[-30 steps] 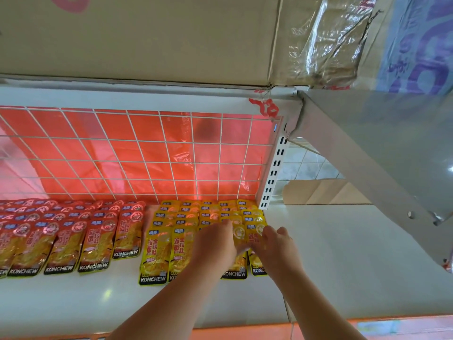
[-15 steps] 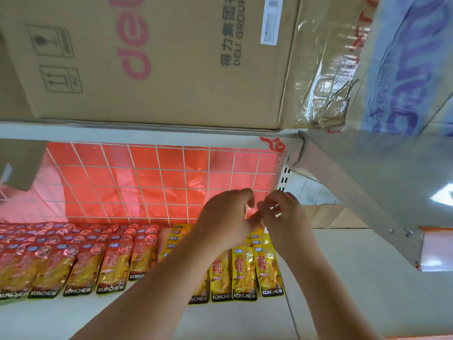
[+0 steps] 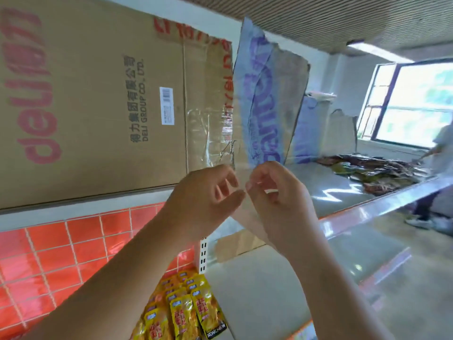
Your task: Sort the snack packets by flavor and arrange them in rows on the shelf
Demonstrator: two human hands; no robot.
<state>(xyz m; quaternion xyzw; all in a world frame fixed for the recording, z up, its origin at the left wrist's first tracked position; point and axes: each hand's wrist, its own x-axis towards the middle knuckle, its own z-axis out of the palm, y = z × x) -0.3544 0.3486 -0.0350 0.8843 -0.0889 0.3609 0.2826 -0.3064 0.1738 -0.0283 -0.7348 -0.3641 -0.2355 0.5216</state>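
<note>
Both my hands are raised in front of the upper shelf, away from the packets. My left hand (image 3: 206,200) has relaxed, slightly bent fingers and holds nothing. My right hand (image 3: 277,200) has loosely curled fingers, its tips almost meeting the left fingertips, and is empty too. Rows of yellow snack packets (image 3: 186,315) lie on the lower white shelf (image 3: 257,290), below my left forearm. A loose pile of dark and green packets (image 3: 382,173) lies further right on the upper shelf (image 3: 331,192).
A large brown cardboard box (image 3: 98,94) and a torn blue-printed box (image 3: 262,106) stand on the upper shelf. Red tiles behind a white wire grid (image 3: 61,253) back the lower shelf. Another person (image 3: 438,182) stands at the far right by a window (image 3: 416,101).
Both hands have lifted off the yellow packets and risen to upper-shelf height. The view has swung up and right; the red packets have left the frame and the far pile has appeared.
</note>
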